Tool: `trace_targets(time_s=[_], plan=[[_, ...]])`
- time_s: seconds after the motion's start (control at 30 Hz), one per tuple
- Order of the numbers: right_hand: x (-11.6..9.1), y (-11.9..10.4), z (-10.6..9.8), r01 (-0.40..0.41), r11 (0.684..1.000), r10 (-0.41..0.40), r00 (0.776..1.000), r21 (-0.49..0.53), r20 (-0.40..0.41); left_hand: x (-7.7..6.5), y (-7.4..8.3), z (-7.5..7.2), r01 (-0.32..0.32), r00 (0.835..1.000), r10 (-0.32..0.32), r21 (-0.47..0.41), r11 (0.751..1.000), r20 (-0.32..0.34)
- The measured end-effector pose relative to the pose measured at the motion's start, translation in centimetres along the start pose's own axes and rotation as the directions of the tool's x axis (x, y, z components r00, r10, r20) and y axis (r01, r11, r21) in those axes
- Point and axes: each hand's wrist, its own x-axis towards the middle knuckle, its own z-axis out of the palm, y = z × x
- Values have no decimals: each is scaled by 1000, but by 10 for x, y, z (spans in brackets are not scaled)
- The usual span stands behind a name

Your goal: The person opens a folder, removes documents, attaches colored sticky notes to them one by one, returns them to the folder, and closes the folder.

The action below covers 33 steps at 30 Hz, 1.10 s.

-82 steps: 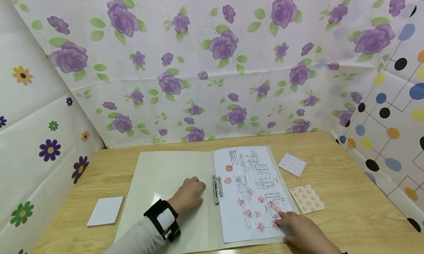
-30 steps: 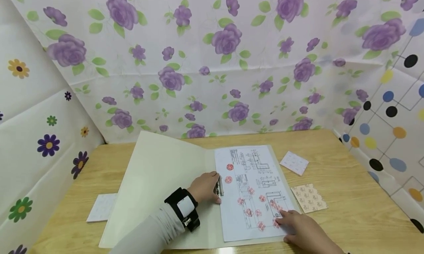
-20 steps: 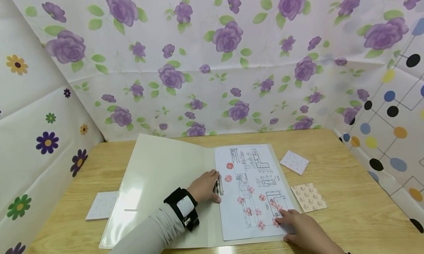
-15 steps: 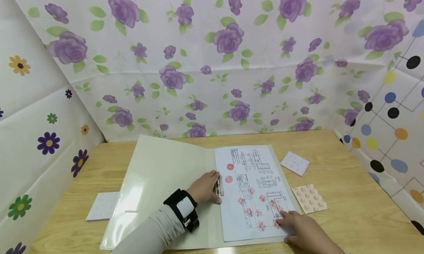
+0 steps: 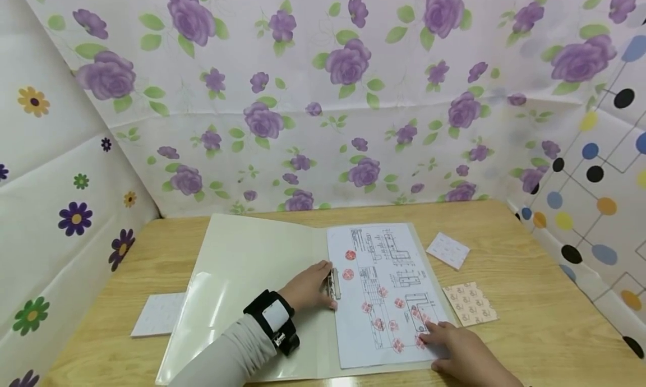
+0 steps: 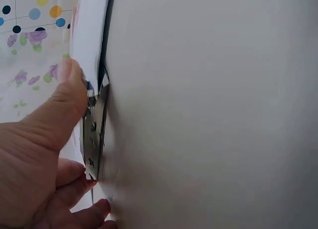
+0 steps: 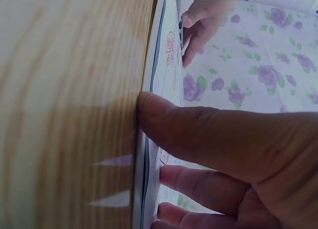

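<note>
A pale file folder lies spread on the wooden table, its left cover tilted slightly up. Stamped drawing sheets lie on its right side. At their left edge is a metal lever clip. My left hand holds this clip, thumb at the near end and fingers at the far end; the left wrist view shows the clip between them. My right hand rests on the sheets' lower right, fingertips on the paper. In the right wrist view its thumb touches the folder's edge.
A white pad sits partly behind the raised cover at left. To the right of the folder lie a small white card and a tan patterned card. Flowered sheeting hangs behind the table.
My left hand has moved right from the left cover to the metal clip. The left cover has risen off the table, then sunk slightly. My right hand stays in place.
</note>
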Motion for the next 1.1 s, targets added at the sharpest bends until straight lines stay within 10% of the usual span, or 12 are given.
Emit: trace_targets(time_s=[0.77,1.1], plan=[[-2,1,3,19,1000,-20,999,-18,-31,4,-9,-19,5,987,10,-88,996,162],[-2,0,3,23,1000,-24,998,-21,-52,1,-7,-24,-8,993,18,-84,996,120]])
